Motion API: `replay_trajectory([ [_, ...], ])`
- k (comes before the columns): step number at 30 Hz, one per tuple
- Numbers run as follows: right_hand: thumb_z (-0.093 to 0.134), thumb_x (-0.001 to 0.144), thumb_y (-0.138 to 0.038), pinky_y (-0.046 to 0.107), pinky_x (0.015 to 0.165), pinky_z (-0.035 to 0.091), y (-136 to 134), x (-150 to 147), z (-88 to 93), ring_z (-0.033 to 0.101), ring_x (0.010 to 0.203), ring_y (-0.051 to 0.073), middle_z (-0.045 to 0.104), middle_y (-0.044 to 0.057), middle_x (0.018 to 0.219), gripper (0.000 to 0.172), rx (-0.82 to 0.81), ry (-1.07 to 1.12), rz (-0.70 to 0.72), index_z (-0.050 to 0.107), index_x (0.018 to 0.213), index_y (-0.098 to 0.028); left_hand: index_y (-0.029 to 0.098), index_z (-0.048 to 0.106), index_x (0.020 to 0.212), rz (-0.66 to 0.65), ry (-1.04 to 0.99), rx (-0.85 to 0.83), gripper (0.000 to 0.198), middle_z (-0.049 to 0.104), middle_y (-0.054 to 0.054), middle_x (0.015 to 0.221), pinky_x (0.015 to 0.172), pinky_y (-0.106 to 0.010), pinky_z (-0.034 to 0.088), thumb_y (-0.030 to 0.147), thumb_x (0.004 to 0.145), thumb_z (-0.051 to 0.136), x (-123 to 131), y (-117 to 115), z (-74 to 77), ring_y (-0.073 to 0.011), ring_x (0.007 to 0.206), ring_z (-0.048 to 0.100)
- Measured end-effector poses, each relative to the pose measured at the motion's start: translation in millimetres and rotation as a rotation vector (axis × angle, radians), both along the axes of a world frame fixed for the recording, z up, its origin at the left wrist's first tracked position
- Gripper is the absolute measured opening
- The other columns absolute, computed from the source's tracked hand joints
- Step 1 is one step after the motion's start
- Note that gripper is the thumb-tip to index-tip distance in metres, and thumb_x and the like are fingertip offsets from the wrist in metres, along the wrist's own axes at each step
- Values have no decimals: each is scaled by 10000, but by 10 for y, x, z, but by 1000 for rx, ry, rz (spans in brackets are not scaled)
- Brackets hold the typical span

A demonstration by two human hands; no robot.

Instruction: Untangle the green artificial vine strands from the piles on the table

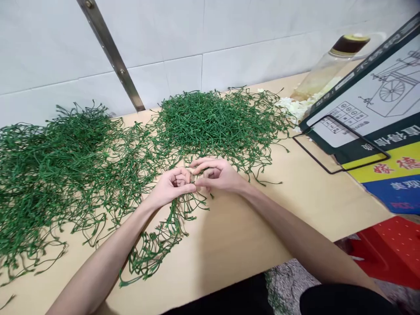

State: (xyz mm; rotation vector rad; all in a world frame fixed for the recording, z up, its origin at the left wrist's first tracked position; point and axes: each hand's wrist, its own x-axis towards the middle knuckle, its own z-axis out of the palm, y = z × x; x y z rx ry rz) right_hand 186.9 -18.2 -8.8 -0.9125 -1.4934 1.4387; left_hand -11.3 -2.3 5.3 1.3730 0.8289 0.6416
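Note:
My left hand and my right hand meet above the table, fingers bent and closed, thumbs nearly touching. Thin green plastic stems show just below the fingertips, and what is pinched between the fingers is small and mostly hidden. From under my left hand a string of tangled green stems trails toward the front of the table. Right behind my hands lies a dense pile of green stems. A wider, looser heap of the same stems spreads to the left.
A light wooden table stands against a tiled wall. At the back right, a clear bottle with a dark cap leans over white petal-like pieces. A printed carton with a black wire handle stands at right, above a red plastic stool.

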Motion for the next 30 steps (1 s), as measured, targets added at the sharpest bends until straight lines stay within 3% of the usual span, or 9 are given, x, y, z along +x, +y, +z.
replay_trajectory([
  [2,793,688,-398,191,415,416,2,46,-4,491,483,46,684,65,917,331,73,-118,0,704,886,-149,143,564,690,6,26,16,354,417,84,501,450,-163,250,344,607,844,-7,0,12,-31,439,325],
  [5,738,757,-416,204,415,305,22,137,-19,379,439,59,563,-29,559,302,228,-311,-127,719,878,-140,156,593,747,27,32,29,333,587,19,587,516,-184,379,380,646,819,-17,7,32,-81,508,507],
  [10,605,889,-361,269,592,417,78,268,-12,502,575,111,671,50,715,267,589,-559,-502,707,766,-147,196,608,829,37,9,34,286,642,18,590,595,-214,472,408,721,767,-16,24,43,-115,528,584],
  [13,552,917,-320,312,748,485,62,247,41,601,735,158,706,79,800,258,670,-456,-668,691,770,-161,202,635,863,57,-4,29,318,651,14,563,586,-218,480,432,701,782,-2,4,22,-135,540,615],
  [15,549,916,-330,333,825,505,26,188,91,634,844,173,716,91,890,239,638,-280,-681,686,810,-165,185,669,846,50,-10,5,357,664,-5,557,576,-232,490,472,673,792,17,-21,3,-152,538,634],
  [18,503,930,-451,298,710,543,-34,81,135,652,769,147,709,82,882,344,339,54,-493,674,884,-155,160,706,752,44,-23,-31,368,660,-22,518,523,-230,478,494,635,809,54,-57,-15,-150,488,621],
  [21,480,910,-570,228,493,465,-67,12,95,568,532,95,655,34,660,490,13,190,-168,660,770,-136,150,716,668,37,-45,-58,344,672,-40,518,504,-234,478,467,606,833,84,-67,-11,-148,476,616],
  [25,711,792,-452,181,409,346,-74,13,4,461,450,51,591,-25,563,329,-78,114,45,675,723,-132,148,708,616,85,-46,-83,302,670,-34,510,515,-237,490,391,551,876,101,-58,11,-146,480,620],
  [30,848,638,-282,168,444,381,-78,83,40,502,488,50,612,-38,579,249,-151,52,240,694,763,-131,143,698,601,89,-46,-65,284,635,-11,492,469,-215,433,352,541,880,115,-63,7,-107,441,549],
])
